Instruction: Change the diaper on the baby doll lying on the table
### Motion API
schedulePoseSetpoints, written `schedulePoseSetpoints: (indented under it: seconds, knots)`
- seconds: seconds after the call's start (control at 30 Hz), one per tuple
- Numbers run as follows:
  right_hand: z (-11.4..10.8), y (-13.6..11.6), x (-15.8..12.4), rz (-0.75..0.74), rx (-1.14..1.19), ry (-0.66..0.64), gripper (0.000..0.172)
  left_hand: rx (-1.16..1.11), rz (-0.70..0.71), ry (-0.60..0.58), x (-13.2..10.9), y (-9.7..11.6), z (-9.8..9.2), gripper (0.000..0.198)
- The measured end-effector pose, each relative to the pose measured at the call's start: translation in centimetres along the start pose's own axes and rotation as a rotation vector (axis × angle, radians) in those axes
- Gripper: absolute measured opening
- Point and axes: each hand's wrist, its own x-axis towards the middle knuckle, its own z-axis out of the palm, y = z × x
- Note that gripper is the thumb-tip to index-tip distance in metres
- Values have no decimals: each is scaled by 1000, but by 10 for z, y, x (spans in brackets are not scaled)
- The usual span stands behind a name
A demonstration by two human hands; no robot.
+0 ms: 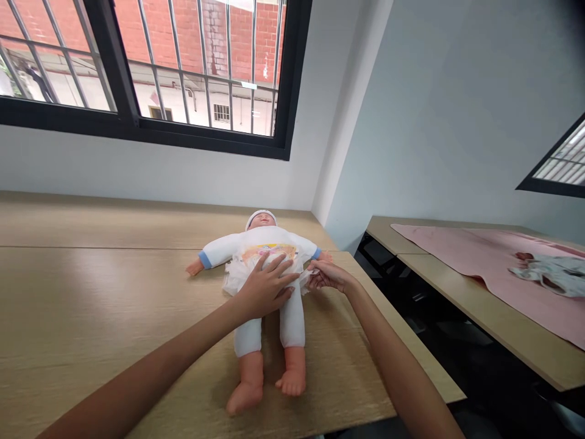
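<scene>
A baby doll (269,241) in a white long-sleeved top with blue cuffs lies on its back on a light wooden table (100,305), its head at the far side and its bare feet towards me. A white disposable diaper (237,274) with a coloured printed waistband wraps its middle. My left hand (267,286) rests flat on the diaper front, fingers spread, partly covering the print. At the doll's other hip, my right hand (326,274) pinches the diaper's side edge between its fingertips. The doll's back is hidden.
A second wooden table (512,335) stands to the right across a dark gap, covered by a pink mat (457,256). On the mat lies a patterned cloth bundle (548,274). A barred black-framed window (137,67) fills the wall behind.
</scene>
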Motion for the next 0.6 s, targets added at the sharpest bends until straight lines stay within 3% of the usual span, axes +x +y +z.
schedulePoseSetpoints:
  seconds: [0.13,0.4,0.5,0.6]
  knots:
    - [9,2,6,-56,172,100,16,0,1,-7,0,0,-1,38]
    - [31,12,18,-46,176,231,9,19,22,-16,0,2,-2,36]
    - [30,13,19,-71,213,239,4,20,25,-9,0,2,-2,35]
    - [21,11,18,-154,279,228,10,24,24,-5,0,2,-1,37]
